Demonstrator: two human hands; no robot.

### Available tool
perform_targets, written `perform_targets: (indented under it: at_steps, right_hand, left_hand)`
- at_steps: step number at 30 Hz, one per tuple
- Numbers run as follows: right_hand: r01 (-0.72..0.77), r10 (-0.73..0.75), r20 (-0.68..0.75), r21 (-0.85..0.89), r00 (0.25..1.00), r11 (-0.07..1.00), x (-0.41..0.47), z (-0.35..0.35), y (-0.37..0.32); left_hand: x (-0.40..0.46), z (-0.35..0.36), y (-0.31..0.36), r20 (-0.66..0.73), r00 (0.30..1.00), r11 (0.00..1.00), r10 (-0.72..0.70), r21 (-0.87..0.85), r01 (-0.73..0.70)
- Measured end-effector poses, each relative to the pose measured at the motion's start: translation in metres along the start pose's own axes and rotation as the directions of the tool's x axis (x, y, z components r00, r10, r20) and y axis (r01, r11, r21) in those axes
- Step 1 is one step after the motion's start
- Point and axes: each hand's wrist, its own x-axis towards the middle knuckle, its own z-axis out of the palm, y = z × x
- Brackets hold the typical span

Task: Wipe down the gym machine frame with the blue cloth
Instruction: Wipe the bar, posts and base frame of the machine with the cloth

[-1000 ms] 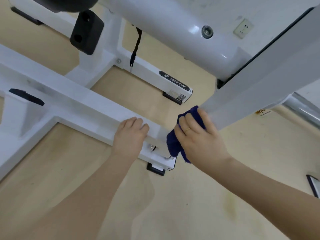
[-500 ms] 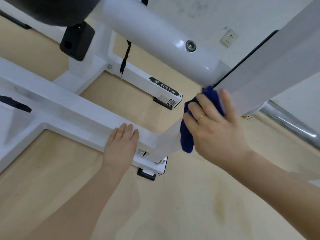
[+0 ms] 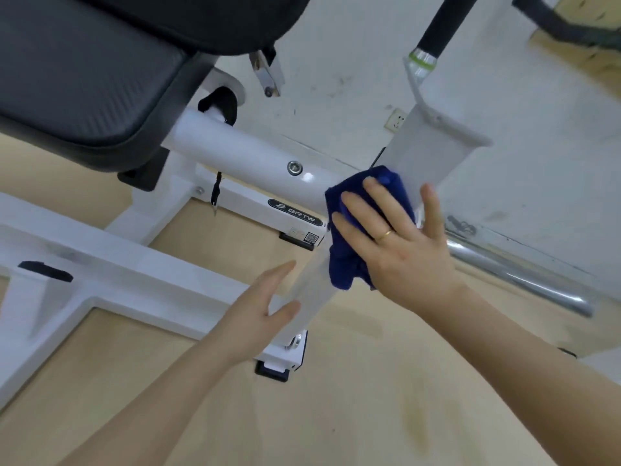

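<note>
Overhead, the white gym machine frame (image 3: pixel 141 280) is standing on the tan floor (image 3: pixel 336 415), black seat pad (image 3: pixel 84 68) above. Right hand (image 3: pixel 400 243), fingers spread flat, is pressing the blue cloth (image 3: pixel 346 264) against the slanted post. Left hand (image 3: pixel 258 314) is hovering open beside it.
</note>
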Motion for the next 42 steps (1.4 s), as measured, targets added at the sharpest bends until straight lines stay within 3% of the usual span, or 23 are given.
perform_targets:
  at_steps: [4, 6, 9, 12, 15, 19, 23, 26, 28, 31, 34, 38, 40, 42]
  right_hand:
    - [-0.215, 0.221, -0.123, 0.066, 0.967, 0.974, 0.003, 0.008, -0.006]
    - [-0.285, 0.296, -0.079, 0.129, 0.952, 0.950, -0.001, 0.014, -0.032]
    - [-0.201, 0.205, -0.021, 0.123, 0.979, 0.972, -0.014, 0.016, -0.040]
    - [-0.171, 0.179, -0.109, 0.075, 0.978, 0.982, -0.012, 0.011, -0.005]
    - [-0.408, 0.421, -0.180, 0.103, 0.889, 0.907, 0.000, 0.008, 0.011]
    - [-0.556, 0.594, -0.056, 0.287, 0.803, 0.780, 0.008, 0.012, -0.025]
    - [-0.524, 0.521, 0.093, 0.285, 0.849, 0.802, -0.020, 0.017, -0.053]
    - [-0.467, 0.463, 0.085, 0.285, 0.882, 0.837, -0.031, 0.015, -0.034]
    - [-0.545, 0.567, 0.055, 0.362, 0.822, 0.756, -0.011, 0.005, -0.013]
    - [-0.649, 0.736, 0.071, 0.535, 0.673, 0.542, 0.024, -0.003, -0.009]
    - [-0.685, 0.725, 0.244, 0.607, 0.644, 0.404, 0.007, 0.003, -0.052]
    - [-0.736, 0.491, 0.603, 0.665, 0.629, 0.127, -0.026, 0.010, -0.090]
    - [-0.694, 0.524, 0.568, 0.717, 0.634, 0.063, -0.021, 0.005, -0.091]
    - [-0.649, 0.641, 0.518, 0.760, 0.566, -0.041, -0.006, -0.005, -0.083]
  left_hand:
    - [0.010, 0.000, 0.050, -0.127, 0.988, 0.937, 0.089, -0.325, -0.126]
    - [0.013, 0.005, 0.068, -0.148, 0.986, 0.865, 0.072, -0.482, -0.135]
    - [0.023, 0.015, 0.076, -0.175, 0.984, 0.823, 0.008, -0.558, -0.106]
    - [0.024, 0.019, 0.076, -0.169, 0.985, 0.835, -0.042, -0.547, -0.058]
    - [0.018, 0.022, 0.087, -0.201, 0.979, 0.863, -0.031, -0.500, -0.075]
    - [0.016, 0.027, 0.089, -0.211, 0.977, 0.865, -0.034, -0.496, -0.077]
    - [0.013, 0.028, 0.088, -0.201, 0.979, 0.884, -0.040, -0.464, -0.059]
    - [0.012, 0.022, 0.088, -0.123, 0.992, 0.914, 0.008, -0.403, -0.057]
    - [0.013, 0.019, 0.089, -0.092, 0.996, 0.916, 0.015, -0.398, -0.051]
    - [0.017, 0.020, 0.088, -0.132, 0.991, 0.898, -0.029, -0.439, -0.032]
    - [0.017, 0.022, 0.082, -0.133, 0.990, 0.881, -0.052, -0.473, -0.018]
    - [0.010, 0.020, 0.081, -0.050, 0.998, 0.948, 0.047, -0.313, -0.060]
    - [0.012, 0.021, 0.078, -0.066, 0.995, 0.962, 0.069, -0.261, -0.084]
    - [0.014, 0.023, 0.071, -0.094, 0.993, 0.958, 0.076, -0.270, -0.099]
